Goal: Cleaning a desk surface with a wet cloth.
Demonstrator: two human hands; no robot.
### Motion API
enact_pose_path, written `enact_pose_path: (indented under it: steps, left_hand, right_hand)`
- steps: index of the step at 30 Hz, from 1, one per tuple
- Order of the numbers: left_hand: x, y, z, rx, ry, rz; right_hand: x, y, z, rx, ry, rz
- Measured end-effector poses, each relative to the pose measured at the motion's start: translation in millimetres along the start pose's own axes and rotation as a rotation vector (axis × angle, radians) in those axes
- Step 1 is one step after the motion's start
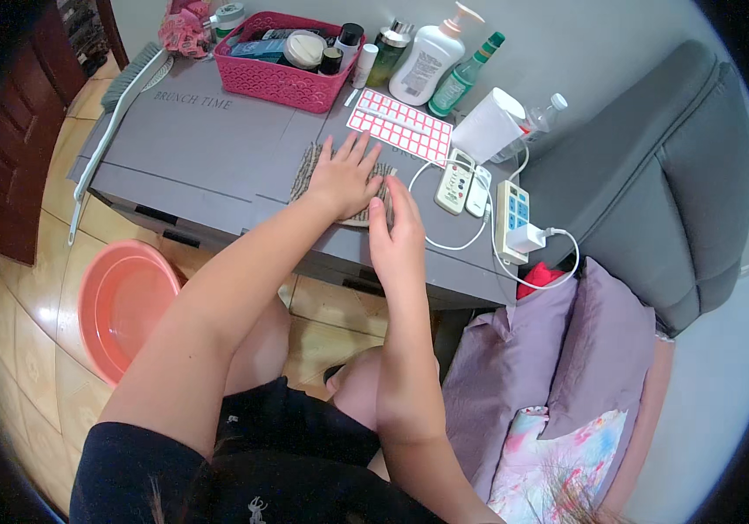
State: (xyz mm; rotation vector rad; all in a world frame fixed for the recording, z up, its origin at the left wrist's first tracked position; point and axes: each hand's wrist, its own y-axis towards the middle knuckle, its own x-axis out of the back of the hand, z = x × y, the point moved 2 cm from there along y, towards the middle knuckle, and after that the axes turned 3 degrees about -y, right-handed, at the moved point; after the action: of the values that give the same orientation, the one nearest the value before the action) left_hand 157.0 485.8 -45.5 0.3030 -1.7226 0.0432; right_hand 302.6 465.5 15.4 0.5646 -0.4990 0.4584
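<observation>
A folded grey-brown ribbed cloth (306, 171) lies on the grey cabinet top (178, 131), close to its front edge. My left hand (345, 181) rests flat across the cloth with its fingers spread. Beside it, my right hand (400, 229) stands on its side at the cloth's right edge. Its fingers stretch forward and its thumb is apart from them, near the left hand's fingertips. Much of the cloth is hidden under both hands.
Behind the hands are a red-and-white sticker sheet (431, 140), a pink basket (278, 83) of toiletries and several bottles. Two remotes (455, 183), white cables and a power strip (511, 210) lie right. A long-handled brush (117, 131) overhangs the left edge; a pink basin (125, 301) is below.
</observation>
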Motion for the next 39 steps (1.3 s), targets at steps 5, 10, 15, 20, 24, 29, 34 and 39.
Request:
enact_pose_path:
  steps: [5, 10, 15, 20, 24, 29, 34, 39]
  left_hand:
    - [5, -29, -6, 0.010, 0.000, -0.050]
    - [19, -62, -16, 0.027, 0.059, 0.133]
    - [28, -102, -8, 0.015, 0.041, 0.082]
    - [20, -143, 0, 0.116, -0.019, -0.142]
    - [13, -131, 4, 0.116, -0.019, -0.066]
    - [13, -100, 16, 0.087, -0.031, -0.002]
    - [14, -62, 23, 0.073, -0.055, 0.057]
    - [11, -29, 37, 0.016, -0.077, -0.020]
  right_hand:
    - [-11, 10, -12, 0.031, -0.111, -0.017]
    - [-23, 8, -4, 0.130, -0.197, 0.064]
    - [-46, -16, 6, 0.166, -0.247, 0.171]
    - [-62, -46, 6, 0.207, -0.411, 0.177]
    - [-73, -40, -8, 0.084, -0.463, 0.249]
    - [-76, -8, -13, -0.081, -0.423, 0.299]
    - [-79, 27, -28, -0.130, -0.441, 0.309]
    - [-89, 64, -46, -0.056, -0.507, 0.285]
